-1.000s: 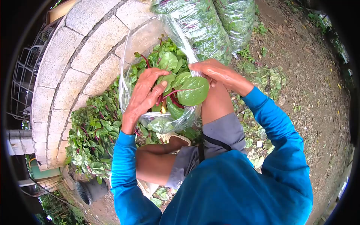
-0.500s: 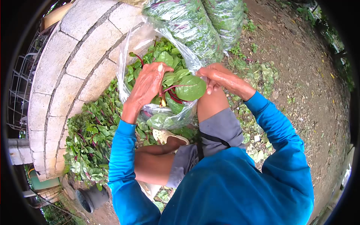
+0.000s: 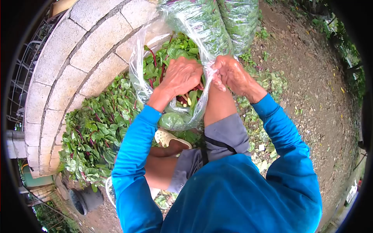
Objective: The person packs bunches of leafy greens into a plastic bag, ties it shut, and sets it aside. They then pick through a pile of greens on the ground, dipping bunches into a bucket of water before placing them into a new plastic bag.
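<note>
A clear plastic bag (image 3: 136, 73) stands with its mouth toward me, filled with leafy greens (image 3: 180, 44) that have dark red stems. My left hand (image 3: 182, 77) is inside the mouth, its fingers curled down over a bunch of greens. Pale cut stem ends show just below it, while the fingertips are mostly hidden. On the bag's right side, my right hand (image 3: 232, 75) pinches the gathered plastic rim between thumb and fingers, above my bare knee.
Two filled clear bags (image 3: 217, 27) of greens lie beyond. A large heap of loose greens (image 3: 99, 128) rests against the curved block wall (image 3: 64, 77) at left. A dark bucket (image 3: 87, 200) lies at lower left. Fallen leaves (image 3: 268, 79) litter the dirt ground (image 3: 311, 101).
My left hand has moved right and pressed deeper into the bag, and a broad leaf beside it is no longer visible. My right hand has shifted right, bunching the rim.
</note>
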### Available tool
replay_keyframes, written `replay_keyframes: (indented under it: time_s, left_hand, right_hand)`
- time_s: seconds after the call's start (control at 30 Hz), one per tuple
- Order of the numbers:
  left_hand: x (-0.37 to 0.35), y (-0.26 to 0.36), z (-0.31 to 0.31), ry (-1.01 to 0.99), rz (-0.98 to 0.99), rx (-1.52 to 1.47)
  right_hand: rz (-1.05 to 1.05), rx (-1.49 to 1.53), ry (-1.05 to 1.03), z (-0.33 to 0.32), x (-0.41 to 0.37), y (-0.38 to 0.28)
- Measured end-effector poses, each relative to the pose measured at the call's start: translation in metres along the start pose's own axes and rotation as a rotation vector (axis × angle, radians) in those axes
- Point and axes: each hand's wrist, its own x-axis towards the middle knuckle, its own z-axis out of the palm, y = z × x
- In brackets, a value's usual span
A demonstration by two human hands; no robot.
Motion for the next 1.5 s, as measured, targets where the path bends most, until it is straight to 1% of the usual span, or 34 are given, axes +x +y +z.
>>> replay_keyframes:
  time_s: [0.03, 0.07, 0.13, 0.17, 0.2, 0.27, 0.3, 0.33, 0.37, 0.4, 0.43, 0.47, 0.53, 0.57, 0.6, 0.7, 0.73, 0.8, 0.83, 0.87, 0.9, 0.93, 1.0, 1.07, 1.1, 1.13, 1.2, 1.23, 1.27, 1.33, 1.37, 1.4, 1.43, 1.5]
  left_hand:
    - [-0.001, 0.005, 0.008, 0.092, -0.073, 0.008]
    - [-0.006, 0.006, 0.014, 0.093, -0.08, 0.005]
    - [-0.021, 0.02, 0.014, 0.151, -0.001, -0.002]
    - [-0.028, 0.024, 0.016, 0.092, -0.01, 0.014]
    - [-0.034, 0.027, 0.017, 0.09, -0.025, 0.008]
    - [-0.046, 0.035, 0.02, 0.184, 0.01, 0.031]
    - [-0.052, 0.041, 0.023, 0.108, -0.015, 0.062]
    - [-0.051, 0.038, 0.041, 0.116, -0.04, 0.052]
    - [-0.054, 0.036, 0.07, 0.12, -0.07, 0.132]
    - [-0.051, 0.039, 0.071, 0.128, -0.092, 0.227]
    - [-0.049, 0.04, 0.069, 0.041, -0.131, 0.24]
    - [-0.047, 0.035, 0.065, 0.058, -0.142, 0.256]
    - [-0.051, 0.042, 0.038, -0.105, -0.128, 0.177]
    - [-0.054, 0.04, 0.041, -0.015, -0.118, 0.156]
    - [-0.053, 0.035, 0.039, -0.011, -0.144, 0.165]
    - [-0.054, 0.017, 0.028, 0.318, 0.014, -0.293]
    - [-0.057, 0.018, 0.001, 0.193, -0.149, -0.532]
    - [-0.066, 0.001, -0.025, 0.34, -0.224, -0.578]
    - [-0.074, -0.005, -0.044, 0.367, -0.225, -0.64]
    - [-0.083, -0.011, -0.055, 0.413, -0.282, -0.671]
    - [-0.094, -0.012, -0.07, 0.436, -0.33, -0.77]
    - [-0.105, -0.016, -0.083, 0.463, -0.334, -0.803]
    - [-0.137, -0.024, -0.107, 0.509, -0.372, -0.708]
    - [-0.167, -0.022, -0.12, 0.575, -0.582, -0.713]
    - [-0.188, -0.023, -0.13, 0.597, -0.691, -0.883]
    - [-0.215, -0.038, -0.122, 0.617, -0.67, -0.992]
    - [-0.276, -0.077, -0.094, 0.648, -0.691, -1.06]
    - [-0.298, -0.085, -0.073, 0.646, -0.758, -1.145]
    - [-0.321, -0.092, -0.044, 0.651, -0.914, -1.178]
    - [-0.359, -0.1, 0.019, 0.434, -1.307, -0.964]
    - [-0.397, -0.104, 0.062, 0.356, -1.089, -0.958]
    - [-0.417, -0.095, 0.121, 0.629, -1.166, -1.096]
    - [-0.423, -0.085, 0.144, 0.475, -1.203, -1.084]
    - [-0.422, -0.056, 0.212, 0.441, -1.481, -0.725]
  right_hand:
    - [0.19, 0.099, 0.177, 0.008, -0.002, -0.001]
    - [0.197, 0.099, 0.174, 0.011, -0.003, 0.0]
    - [0.314, 0.361, 0.284, 0.02, -0.002, -0.002]
    - [0.346, 0.386, 0.343, 0.029, -0.005, -0.009]
    - [0.361, 0.39, 0.338, 0.036, -0.009, -0.008]
    - [0.336, 0.477, 0.233, 0.046, -0.016, -0.004]
    - [0.381, 0.41, 0.329, 0.058, -0.017, -0.008]
    - [0.406, 0.403, 0.317, 0.062, -0.016, -0.005]
    - [0.425, 0.35, 0.352, 0.067, -0.017, -0.001]
    - [0.426, 0.292, 0.381, 0.07, -0.017, 0.001]
    - [0.427, 0.335, 0.36, 0.065, -0.015, 0.001]
    - [0.421, 0.324, 0.338, 0.063, -0.011, -0.005]
    - [0.354, 0.227, 0.282, 0.068, -0.013, -0.014]
    - [0.339, 0.203, 0.226, 0.064, -0.012, -0.009]
    - [0.347, 0.206, 0.199, 0.059, -0.011, -0.01]
    - [0.316, 0.169, 0.272, 0.04, -0.017, -0.01]
    - [0.31, 0.213, 0.242, 0.03, -0.018, -0.008]
    - [0.295, 0.267, 0.233, 0.022, -0.013, -0.009]
    - [0.335, 0.229, 0.264, 0.023, -0.008, -0.017]
    - [0.384, 0.19, 0.289, 0.023, -0.006, -0.02]
    - [0.287, 0.165, 0.327, 0.024, -0.005, -0.017]
    - [0.303, 0.17, 0.314, 0.027, -0.005, -0.018]
    - [0.228, 0.221, 0.471, 0.033, -0.007, -0.02]
    - [0.292, 0.309, 0.226, 0.025, -0.015, -0.016]
    - [0.322, 0.283, 0.042, 0.034, -0.02, -0.015]
    - [0.348, 0.258, -0.138, 0.044, -0.028, -0.015]
    - [0.519, 0.31, -0.342, 0.055, -0.05, 0.01]
    - [0.62, 0.297, -0.426, 0.062, -0.06, 0.022]
    - [0.746, 0.214, -0.466, 0.078, -0.06, 0.035]
    - [0.872, 0.026, -0.481, 0.105, -0.055, 0.072]
    - [0.938, 0.032, -0.415, 0.116, -0.055, 0.093]
    - [1.0, 0.035, -0.348, 0.125, -0.054, 0.116]
    - [1.003, 0.096, -0.298, 0.13, -0.054, 0.14]
    - [0.996, 0.068, -0.264, 0.136, -0.049, 0.183]
